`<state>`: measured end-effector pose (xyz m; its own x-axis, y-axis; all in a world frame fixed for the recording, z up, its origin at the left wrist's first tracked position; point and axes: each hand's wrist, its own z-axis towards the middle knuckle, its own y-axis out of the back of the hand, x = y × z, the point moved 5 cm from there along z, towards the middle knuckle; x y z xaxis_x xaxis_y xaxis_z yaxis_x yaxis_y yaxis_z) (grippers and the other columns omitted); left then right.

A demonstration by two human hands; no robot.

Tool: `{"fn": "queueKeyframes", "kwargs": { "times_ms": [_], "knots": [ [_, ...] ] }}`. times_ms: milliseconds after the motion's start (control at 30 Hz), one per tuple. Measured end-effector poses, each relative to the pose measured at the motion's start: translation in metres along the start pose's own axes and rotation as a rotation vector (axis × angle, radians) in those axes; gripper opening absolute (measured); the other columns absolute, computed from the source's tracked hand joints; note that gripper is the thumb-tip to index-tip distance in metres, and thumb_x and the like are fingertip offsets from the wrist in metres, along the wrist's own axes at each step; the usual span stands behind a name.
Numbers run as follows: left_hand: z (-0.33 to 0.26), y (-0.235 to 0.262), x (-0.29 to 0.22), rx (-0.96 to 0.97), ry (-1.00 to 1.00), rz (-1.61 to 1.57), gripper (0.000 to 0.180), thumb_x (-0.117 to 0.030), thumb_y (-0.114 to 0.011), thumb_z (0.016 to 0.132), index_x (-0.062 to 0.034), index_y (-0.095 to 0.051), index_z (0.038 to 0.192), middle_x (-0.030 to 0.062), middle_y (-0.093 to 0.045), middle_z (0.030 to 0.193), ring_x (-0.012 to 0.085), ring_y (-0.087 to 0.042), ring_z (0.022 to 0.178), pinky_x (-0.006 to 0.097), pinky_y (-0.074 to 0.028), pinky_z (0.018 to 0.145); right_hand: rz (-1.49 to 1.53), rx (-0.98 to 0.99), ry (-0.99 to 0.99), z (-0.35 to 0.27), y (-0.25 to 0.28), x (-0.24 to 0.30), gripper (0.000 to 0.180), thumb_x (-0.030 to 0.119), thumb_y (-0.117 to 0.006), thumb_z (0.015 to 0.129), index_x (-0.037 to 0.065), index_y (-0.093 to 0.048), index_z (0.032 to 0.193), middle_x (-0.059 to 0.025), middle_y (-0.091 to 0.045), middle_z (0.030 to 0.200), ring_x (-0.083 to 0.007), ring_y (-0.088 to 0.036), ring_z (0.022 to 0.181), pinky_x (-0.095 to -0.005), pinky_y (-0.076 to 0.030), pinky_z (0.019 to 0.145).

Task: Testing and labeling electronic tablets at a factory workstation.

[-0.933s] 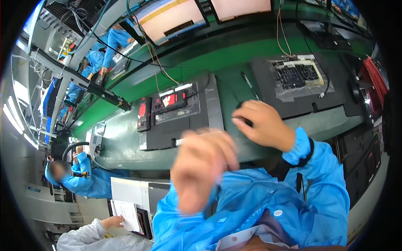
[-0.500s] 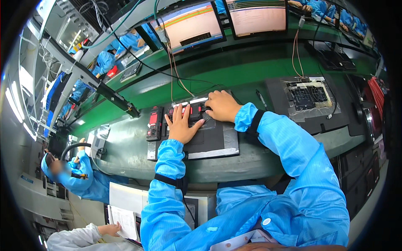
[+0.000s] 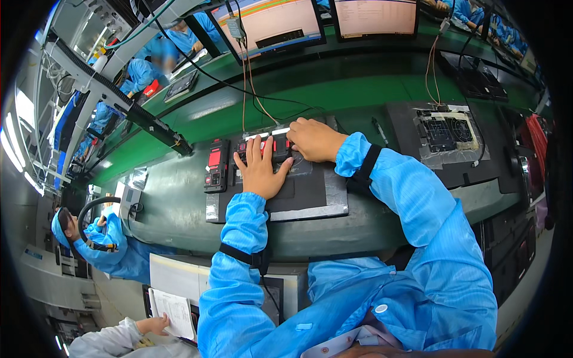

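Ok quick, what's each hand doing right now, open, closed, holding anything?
Left hand: open, flat, palm down on the black and red device.
Right hand: curled at the device's right end; whether it grips cannot be told.

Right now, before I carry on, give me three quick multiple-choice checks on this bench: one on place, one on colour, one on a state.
1. Where does the left hand lie?
A. On the black and red device on the dark fixture plate
B. On the open board with a fan
C. On a monitor

2. What colour is the bench surface behind the fixture?
A. White
B. Green
C. Yellow

3. How is the left hand posed?
A. Closed in a fist
B. Flat, fingers spread
C. Raised off the bench

Answers: 1 A, the palm rests across the device at the middle fixture, while the board with a fan lies apart at the right. 2 B, the surface runs green under the monitors. 3 B, the fingers lie stretched out on the device; the right hand rests curled at its far right end.
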<state>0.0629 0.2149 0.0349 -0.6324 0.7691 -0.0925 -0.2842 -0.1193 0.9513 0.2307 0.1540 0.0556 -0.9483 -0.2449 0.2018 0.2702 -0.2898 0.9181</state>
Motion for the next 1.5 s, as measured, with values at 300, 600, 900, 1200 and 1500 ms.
{"fn": "queueKeyframes", "kwargs": {
  "times_ms": [300,600,900,1200,1500],
  "knots": [
    [0.001,0.002,-0.001,0.019,0.021,0.001,0.085,-0.064,-0.062,0.097,-0.0143,-0.04,0.162,0.019,-0.031,0.169,0.0352,-0.022,0.16,0.07,-0.005,0.124,0.061,-0.248,-0.095,-0.02,0.006,0.003,0.022,0.021,-0.074,0.09,0.005,-0.076,0.105,-0.0106,-0.067,0.105,-0.0317,-0.063,0.105,-0.046,-0.054,0.09],
    [0.0,0.001,-0.001,-0.001,0.011,0.002,0.087,-0.064,-0.063,0.096,-0.014,-0.039,0.163,0.019,-0.031,0.17,0.0357,-0.022,0.16,0.071,-0.005,0.123,0.06,-0.303,-0.129,-0.025,0.001,0.004,0.016,0.02,-0.074,0.091,0.006,-0.078,0.098,-0.0119,-0.07,0.1,-0.0315,-0.064,0.102,-0.0463,-0.049,0.09],
    [0.0,-0.001,0.0,-0.008,0.012,0.011,0.085,-0.062,-0.064,0.096,-0.0144,-0.039,0.163,0.0186,-0.032,0.169,0.0348,-0.023,0.16,0.071,-0.006,0.123,0.047,-0.249,-0.174,-0.025,0.001,0.006,0.015,0.02,-0.073,0.093,0.007,-0.077,0.1,-0.0089,-0.07,0.103,-0.0304,-0.062,0.102,-0.0446,-0.047,0.09],
    [0.0,0.001,0.001,0.006,0.027,0.017,0.085,-0.063,-0.063,0.097,-0.0149,-0.039,0.163,0.018,-0.031,0.17,0.0351,-0.022,0.16,0.071,-0.007,0.123,0.021,-0.323,-0.122,-0.017,-0.004,0.011,0.012,0.016,-0.075,0.086,0.006,-0.078,0.091,-0.0098,-0.07,0.096,-0.029,-0.063,0.099,-0.0435,-0.046,0.087],
    [0.003,0.001,-0.001,0.003,-0.019,0.035,0.084,-0.062,-0.064,0.097,-0.013,-0.041,0.162,0.0215,-0.033,0.168,0.037,-0.026,0.159,0.067,-0.007,0.124,-0.116,-0.26,-0.076,-0.015,-0.003,0.02,0.018,0.023,-0.077,0.079,0.009,-0.075,0.091,-0.0095,-0.069,0.097,-0.0301,-0.063,0.101,-0.0457,-0.047,0.084]
  ]
}}
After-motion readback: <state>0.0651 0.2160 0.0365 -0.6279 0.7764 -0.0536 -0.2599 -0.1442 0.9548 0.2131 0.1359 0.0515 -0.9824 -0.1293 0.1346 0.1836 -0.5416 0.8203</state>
